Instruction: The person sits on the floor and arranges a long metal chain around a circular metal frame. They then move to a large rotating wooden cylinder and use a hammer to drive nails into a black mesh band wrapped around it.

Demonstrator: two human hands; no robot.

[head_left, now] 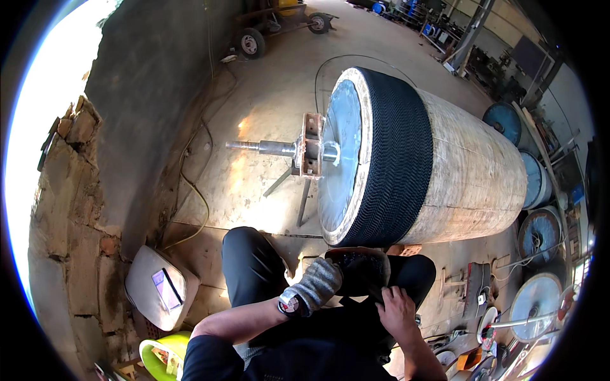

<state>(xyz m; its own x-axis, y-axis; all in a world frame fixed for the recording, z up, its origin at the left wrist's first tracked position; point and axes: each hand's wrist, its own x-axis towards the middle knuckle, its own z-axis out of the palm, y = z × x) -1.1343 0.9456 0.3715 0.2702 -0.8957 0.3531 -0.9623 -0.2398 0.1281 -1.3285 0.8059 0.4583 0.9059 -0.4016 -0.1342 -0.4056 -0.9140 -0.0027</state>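
Observation:
In front of me lies a large pale wooden roller [473, 171] with a blue end disc [341, 152] and a steel shaft [273, 148]. A black, zigzag-patterned band [394, 159] wraps its near-left end. Below it, between my knees, my left hand [319, 286] wears a grey knit glove and closes at the edge of a dark, rounded piece [361, 265]; its exact kind is unclear. My bare right hand [399, 311] has bent fingers against dark material by my right thigh; whatever they grip blends into the black clothing.
A rusty steel bracket [311, 146] on legs carries the shaft. At left stand a pale stool [146, 273] with a phone [166, 289] and a yellow-green bucket [155, 352]. A hose [204, 206] runs along the wall; several blue-ended rollers [537, 305] stand at right.

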